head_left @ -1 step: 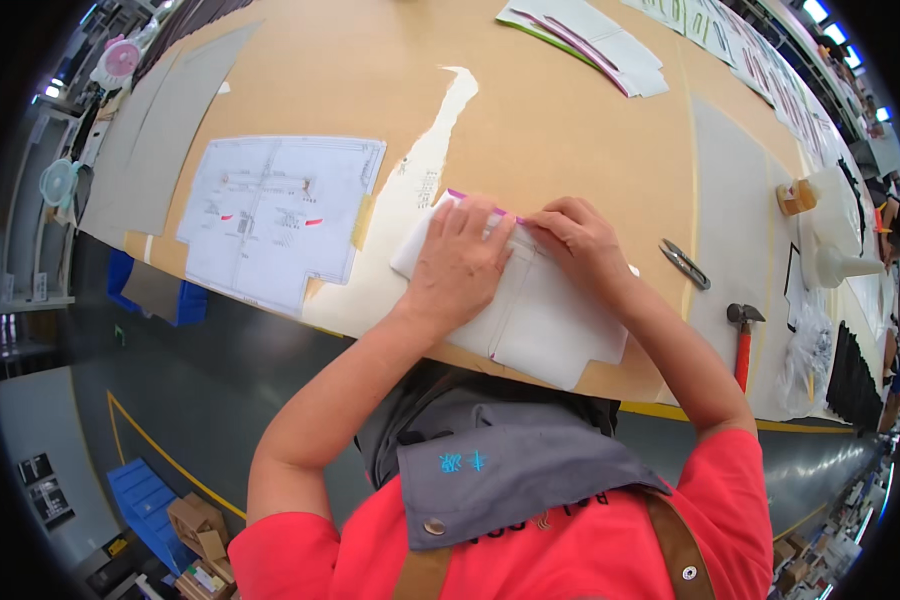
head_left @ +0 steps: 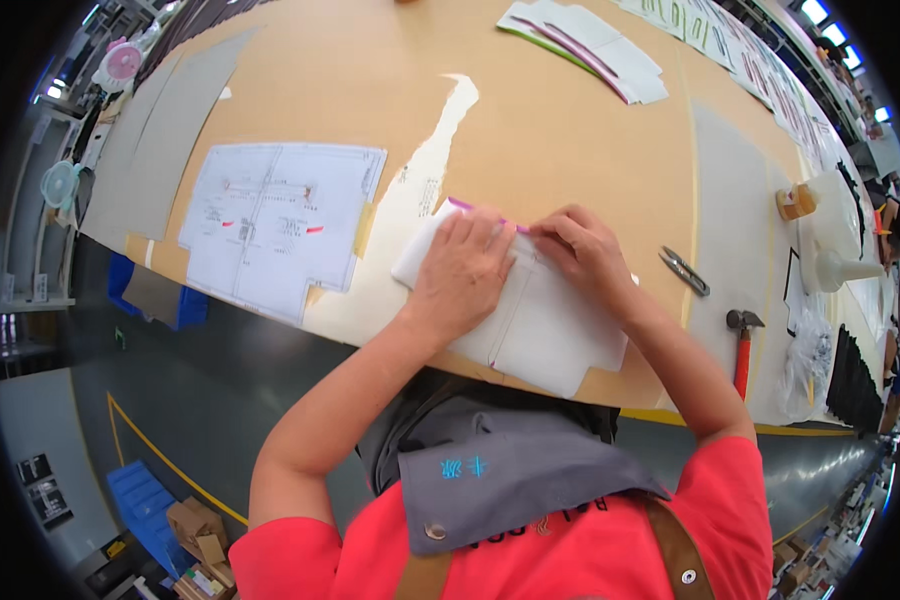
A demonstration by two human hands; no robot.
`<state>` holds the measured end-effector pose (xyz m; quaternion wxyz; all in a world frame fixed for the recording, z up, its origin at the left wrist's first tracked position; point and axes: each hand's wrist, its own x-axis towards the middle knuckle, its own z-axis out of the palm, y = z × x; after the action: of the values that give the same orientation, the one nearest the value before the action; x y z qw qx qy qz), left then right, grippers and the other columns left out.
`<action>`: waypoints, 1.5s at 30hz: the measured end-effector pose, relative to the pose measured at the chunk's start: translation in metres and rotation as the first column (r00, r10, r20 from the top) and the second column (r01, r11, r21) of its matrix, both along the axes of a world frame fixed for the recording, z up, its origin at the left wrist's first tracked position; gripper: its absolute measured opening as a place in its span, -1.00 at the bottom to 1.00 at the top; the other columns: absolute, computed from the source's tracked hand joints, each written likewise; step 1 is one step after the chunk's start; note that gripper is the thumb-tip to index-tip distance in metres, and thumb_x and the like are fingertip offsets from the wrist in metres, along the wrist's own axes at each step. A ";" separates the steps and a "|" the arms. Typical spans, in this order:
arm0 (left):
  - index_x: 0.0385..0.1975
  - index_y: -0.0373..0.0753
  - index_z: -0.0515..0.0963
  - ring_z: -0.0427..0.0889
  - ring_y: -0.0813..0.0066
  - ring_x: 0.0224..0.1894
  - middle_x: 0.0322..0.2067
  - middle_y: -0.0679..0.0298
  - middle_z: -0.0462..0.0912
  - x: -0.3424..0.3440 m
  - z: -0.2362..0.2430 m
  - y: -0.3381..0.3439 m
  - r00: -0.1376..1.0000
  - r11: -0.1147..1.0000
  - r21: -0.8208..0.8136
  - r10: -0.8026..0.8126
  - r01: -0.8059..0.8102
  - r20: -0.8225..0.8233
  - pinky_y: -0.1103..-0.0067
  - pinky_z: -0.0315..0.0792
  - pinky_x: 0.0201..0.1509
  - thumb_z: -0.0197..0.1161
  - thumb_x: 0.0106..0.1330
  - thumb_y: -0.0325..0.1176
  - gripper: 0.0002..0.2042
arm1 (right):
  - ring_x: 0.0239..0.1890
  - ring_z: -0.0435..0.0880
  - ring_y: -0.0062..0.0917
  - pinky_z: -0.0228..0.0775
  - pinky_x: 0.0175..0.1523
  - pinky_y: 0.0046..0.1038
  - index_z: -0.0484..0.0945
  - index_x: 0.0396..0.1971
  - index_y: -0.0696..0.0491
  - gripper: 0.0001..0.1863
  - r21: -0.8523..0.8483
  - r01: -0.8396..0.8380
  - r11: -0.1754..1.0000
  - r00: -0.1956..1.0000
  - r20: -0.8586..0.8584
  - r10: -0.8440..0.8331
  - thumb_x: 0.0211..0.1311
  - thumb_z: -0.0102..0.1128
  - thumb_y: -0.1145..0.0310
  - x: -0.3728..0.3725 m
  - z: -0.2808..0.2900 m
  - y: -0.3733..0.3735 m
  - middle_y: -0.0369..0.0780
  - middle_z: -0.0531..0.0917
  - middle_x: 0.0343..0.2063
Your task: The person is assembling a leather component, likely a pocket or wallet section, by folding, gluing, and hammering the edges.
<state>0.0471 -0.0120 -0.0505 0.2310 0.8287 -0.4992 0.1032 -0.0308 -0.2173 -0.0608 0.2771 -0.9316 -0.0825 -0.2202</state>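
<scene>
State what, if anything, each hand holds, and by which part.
The right hand seems to pinch the white piece at its purple far edge; the left hand lies flat on the piece, with no visible grip.

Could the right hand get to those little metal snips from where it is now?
Probably yes: the snips lie uncovered to the right of the right hand, and nothing seems to block the way. That hand is busy at the edge of the white piece, so it would need to leave that first.
</scene>
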 end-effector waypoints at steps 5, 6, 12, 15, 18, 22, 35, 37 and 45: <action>0.16 -0.25 0.53 0.45 0.04 0.20 0.10 0.05 0.48 -0.009 0.001 0.000 0.999 0.999 0.051 -0.005 0.008 -0.054 0.21 0.27 0.35 0.25 0.39 -0.32 -0.63 | -0.19 0.65 -0.36 0.58 -0.09 -0.38 0.72 -0.16 0.08 -0.78 -0.226 -0.079 0.971 0.994 0.058 0.094 0.15 0.35 0.51 -0.007 0.002 -0.003 -0.24 0.67 -0.27; 0.16 -0.25 0.53 0.45 0.04 0.20 0.10 0.05 0.48 -0.010 0.001 -0.001 0.998 0.999 0.051 -0.011 0.014 -0.054 0.21 0.27 0.35 0.25 0.39 -0.32 -0.63 | -0.19 0.65 -0.36 0.58 -0.09 -0.38 0.72 -0.16 0.08 -0.78 -0.226 -0.072 0.971 0.994 0.058 0.088 0.15 0.35 0.51 -0.007 0.000 -0.004 -0.24 0.67 -0.27; 0.16 -0.27 0.52 0.45 0.04 0.21 0.08 0.03 0.49 -0.016 -0.003 -0.007 0.994 0.999 0.009 -0.031 0.032 -0.104 0.21 0.32 0.34 0.26 0.38 -0.33 -0.62 | -0.15 0.65 -0.39 0.59 -0.10 -0.41 0.72 -0.17 0.06 -0.77 0.245 0.125 0.961 0.968 -0.245 -0.064 0.13 0.34 0.51 -0.018 0.000 -0.002 -0.25 0.66 -0.22; 0.16 -0.29 0.52 0.46 0.03 0.20 0.08 0.03 0.49 -0.018 -0.002 -0.010 0.996 0.999 0.010 -0.039 0.040 -0.076 0.21 0.33 0.34 0.27 0.37 -0.36 -0.62 | -0.16 0.65 -0.38 0.59 -0.10 -0.41 0.72 -0.13 0.04 -0.72 0.058 0.029 0.998 0.998 -0.052 -0.026 0.11 0.34 0.52 -0.019 -0.002 -0.003 -0.25 0.66 -0.21; 0.15 -0.31 0.53 0.47 0.02 0.19 0.09 0.03 0.49 -0.018 -0.003 -0.011 1.000 0.999 0.034 -0.020 0.021 -0.009 0.23 0.35 0.33 0.26 0.37 -0.39 -0.63 | -0.16 0.65 -0.38 0.60 -0.09 -0.40 0.72 -0.10 0.01 -0.68 -0.228 -0.064 0.972 0.996 0.050 0.077 0.09 0.33 0.54 -0.023 0.004 -0.002 -0.24 0.66 -0.22; 0.14 -0.32 0.54 0.50 0.05 0.16 0.05 0.05 0.52 -0.019 -0.004 -0.014 0.996 0.998 -0.037 -0.060 0.058 -0.059 0.27 0.39 0.30 0.23 0.37 -0.43 -0.65 | -0.14 0.63 -0.37 0.61 -0.07 -0.40 0.71 -0.05 0.03 -0.61 -0.046 -0.024 0.999 0.999 -0.037 0.022 0.05 0.29 0.56 -0.030 -0.001 -0.006 -0.24 0.65 -0.20; 0.11 -0.38 0.54 0.52 0.05 0.11 0.03 0.04 0.54 -0.029 -0.005 -0.017 0.991 0.994 -0.047 -0.106 0.102 -0.079 0.30 0.45 0.25 0.21 0.36 -0.44 -0.66 | -0.10 0.62 -0.37 0.61 -0.02 -0.40 0.71 0.03 0.03 -0.55 0.055 0.054 0.997 0.991 -0.126 -0.046 0.08 0.25 0.57 -0.050 0.000 -0.007 -0.24 0.64 -0.14; 0.11 -0.39 0.54 0.52 0.05 0.11 0.03 0.03 0.54 -0.032 -0.003 -0.015 0.991 0.994 -0.034 -0.107 0.105 -0.086 0.30 0.45 0.24 0.21 0.36 -0.45 -0.66 | -0.11 0.62 -0.36 0.60 -0.02 -0.40 0.72 0.02 0.02 -0.56 -0.031 0.020 0.999 0.996 -0.092 -0.023 0.08 0.25 0.57 -0.051 0.003 -0.006 -0.24 0.65 -0.16; 0.12 -0.41 0.52 0.53 0.04 0.10 0.00 0.01 0.54 -0.029 -0.003 -0.022 0.990 0.991 -0.002 -0.132 0.132 0.049 0.30 0.46 0.23 0.20 0.33 -0.47 -0.63 | -0.15 0.61 -0.37 0.57 -0.02 -0.41 0.72 -0.01 0.04 -0.55 0.043 0.067 0.997 0.993 -0.104 -0.062 0.00 0.26 0.55 -0.052 -0.006 -0.013 -0.24 0.65 -0.17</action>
<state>0.0182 -0.0339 -0.0534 0.2273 0.7905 -0.5582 0.1089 -0.0829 -0.2308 -0.0667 0.2951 -0.9373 -0.0327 -0.1827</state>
